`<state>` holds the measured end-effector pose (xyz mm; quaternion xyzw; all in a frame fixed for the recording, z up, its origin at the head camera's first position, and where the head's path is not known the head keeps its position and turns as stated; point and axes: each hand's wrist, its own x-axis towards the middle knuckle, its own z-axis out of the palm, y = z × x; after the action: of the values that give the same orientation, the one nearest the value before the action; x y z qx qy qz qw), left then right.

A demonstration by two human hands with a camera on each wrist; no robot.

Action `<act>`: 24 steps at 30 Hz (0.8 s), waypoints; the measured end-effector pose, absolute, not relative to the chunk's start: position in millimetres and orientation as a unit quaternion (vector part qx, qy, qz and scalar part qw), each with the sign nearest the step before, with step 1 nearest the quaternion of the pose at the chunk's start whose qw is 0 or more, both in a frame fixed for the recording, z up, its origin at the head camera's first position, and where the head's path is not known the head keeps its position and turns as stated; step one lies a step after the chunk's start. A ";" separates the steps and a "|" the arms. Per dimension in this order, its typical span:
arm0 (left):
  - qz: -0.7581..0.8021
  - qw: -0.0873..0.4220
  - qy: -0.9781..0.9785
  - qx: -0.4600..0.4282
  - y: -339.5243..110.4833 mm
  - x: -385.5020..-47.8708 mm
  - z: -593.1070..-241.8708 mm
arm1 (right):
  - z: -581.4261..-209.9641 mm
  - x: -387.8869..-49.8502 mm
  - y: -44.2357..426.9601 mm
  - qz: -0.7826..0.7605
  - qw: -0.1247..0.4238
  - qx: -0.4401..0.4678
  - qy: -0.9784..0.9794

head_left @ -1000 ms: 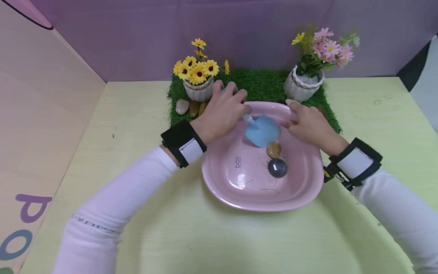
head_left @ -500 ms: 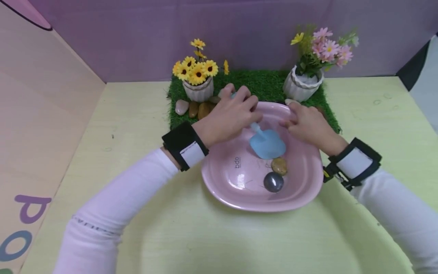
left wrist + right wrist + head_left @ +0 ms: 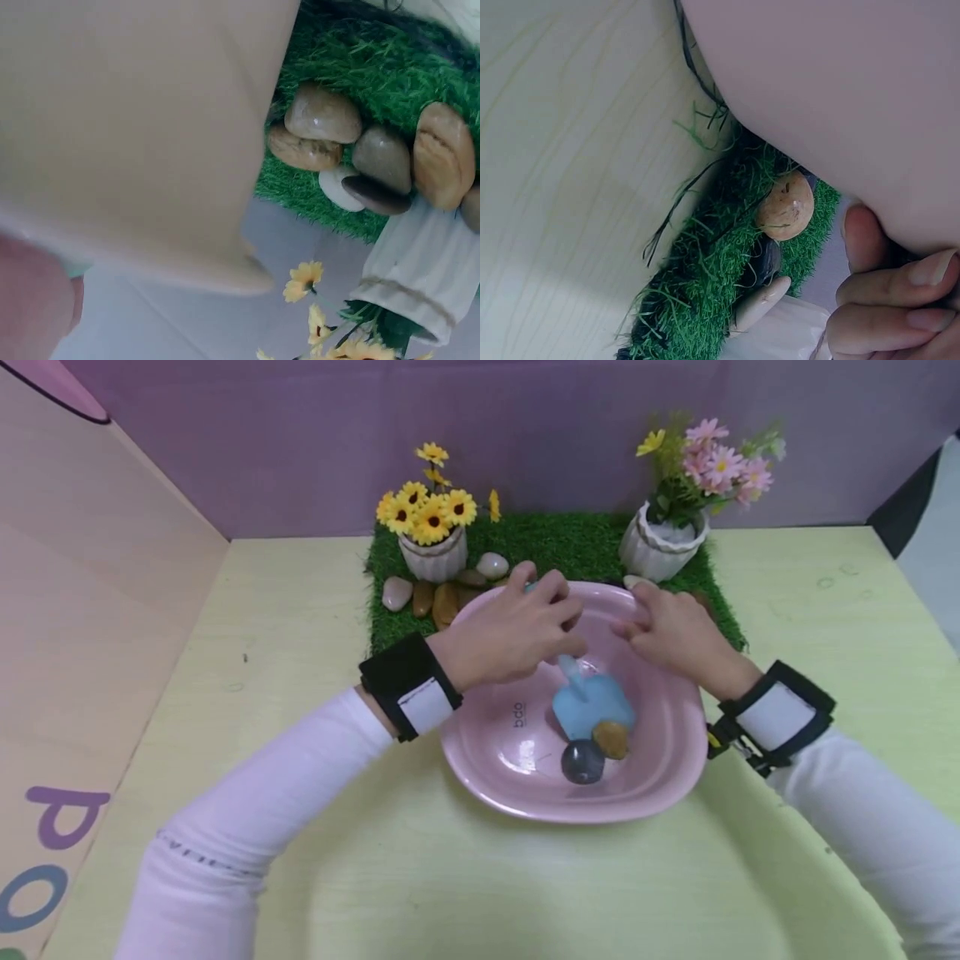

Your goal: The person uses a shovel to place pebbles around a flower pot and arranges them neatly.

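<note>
My left hand [image 3: 521,635] grips the handle of a small blue toy shovel [image 3: 588,706] over the far left part of a pink basin [image 3: 495,777]. The shovel's blade is down in the basin, against a brown stone [image 3: 611,740], with a dark grey stone [image 3: 582,762] close beside it. My right hand [image 3: 671,631] holds the basin's far right rim, and its curled fingers [image 3: 885,296] show in the right wrist view. Most of the shovel's handle is hidden by my left fingers. In the left wrist view, the basin's outer wall [image 3: 127,135] covers much of the picture.
Behind the basin lies a green artificial grass mat [image 3: 577,547]. On it stand a pot of yellow flowers [image 3: 435,556] and a pot of pink flowers [image 3: 663,543]. Several smooth stones [image 3: 446,605] sit by the left pot. The pale table [image 3: 420,877] surrounds the basin.
My left hand has moved right and nearer with the shovel. The blade has slid toward the basin's near side; both stones there have shifted nearer, the grey one also left. The right hand stays put.
</note>
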<state>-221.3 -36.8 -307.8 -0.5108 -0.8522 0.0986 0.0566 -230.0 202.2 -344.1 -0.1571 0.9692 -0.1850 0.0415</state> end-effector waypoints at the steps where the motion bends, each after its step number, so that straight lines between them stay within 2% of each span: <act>1: 0.096 0.038 -0.853 -0.512 -37.7 -221.6 -307.8 | -344.1 -230.2 202.1 -0.183 0.040 -0.159 0.969; 12: 0.034 -0.083 -0.873 -0.480 -56.5 -217.0 -309.3 | -343.1 -229.9 201.6 -0.178 0.035 -0.163 0.970; 24: 0.029 -0.102 -0.893 -0.438 -62.8 -207.5 -314.4 | -343.8 -231.2 201.1 -0.180 0.035 -0.163 0.970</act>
<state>-207.5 -62.8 -314.4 -0.4381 -0.8927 0.0286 -0.1018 -231.2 201.1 -343.8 -0.1628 0.9695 -0.1796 0.0354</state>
